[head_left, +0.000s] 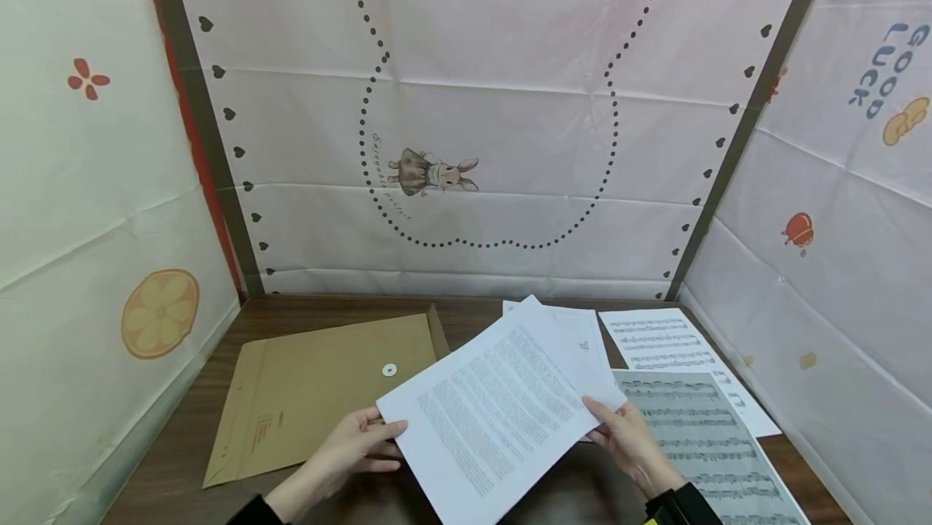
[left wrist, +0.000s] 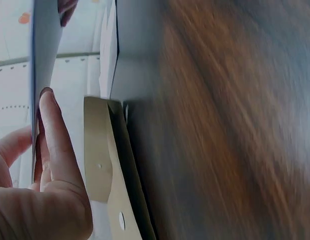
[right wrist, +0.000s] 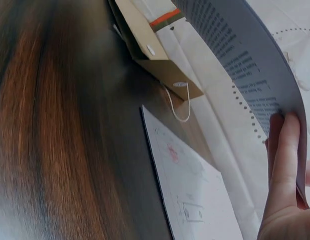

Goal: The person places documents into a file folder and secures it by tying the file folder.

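A thin, white rectangular paper (head_left: pixel 495 420), densely printed and slightly bowed, is pinched near its left corner by the left hand (head_left: pixel 357 446) and at its right edge by the right hand (head_left: pixel 628 440), above the dark wood-grained table (left wrist: pixel 230 125). A flat tan cardboard envelope (head_left: pixel 313 395) is laid left, a grey rectangular music sheet (head_left: pixel 706 444) right; behind, creased pale cloth (head_left: pixel 495 129) is hung.

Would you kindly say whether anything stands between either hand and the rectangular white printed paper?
Nothing visible does: the left hand pinches the white printed paper near its left corner, and the right hand holds its right edge.
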The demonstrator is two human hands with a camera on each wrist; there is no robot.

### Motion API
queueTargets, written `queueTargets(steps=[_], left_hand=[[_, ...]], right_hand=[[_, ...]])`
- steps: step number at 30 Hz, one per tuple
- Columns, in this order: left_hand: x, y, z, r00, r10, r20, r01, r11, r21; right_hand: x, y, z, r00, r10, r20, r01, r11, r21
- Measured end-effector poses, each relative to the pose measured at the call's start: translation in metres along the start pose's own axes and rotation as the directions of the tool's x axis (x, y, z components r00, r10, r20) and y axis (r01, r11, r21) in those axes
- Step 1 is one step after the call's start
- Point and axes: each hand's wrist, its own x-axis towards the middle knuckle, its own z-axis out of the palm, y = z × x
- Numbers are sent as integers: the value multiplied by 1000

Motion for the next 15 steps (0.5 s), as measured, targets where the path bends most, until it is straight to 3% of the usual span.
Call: queueTargets(steps=[15], left_hand=[[-3, 2, 27, 999, 6, 43, -4, 999, -50]], right_hand=[[-5, 4, 12, 998, -44, -52, 46, 998, 44]])
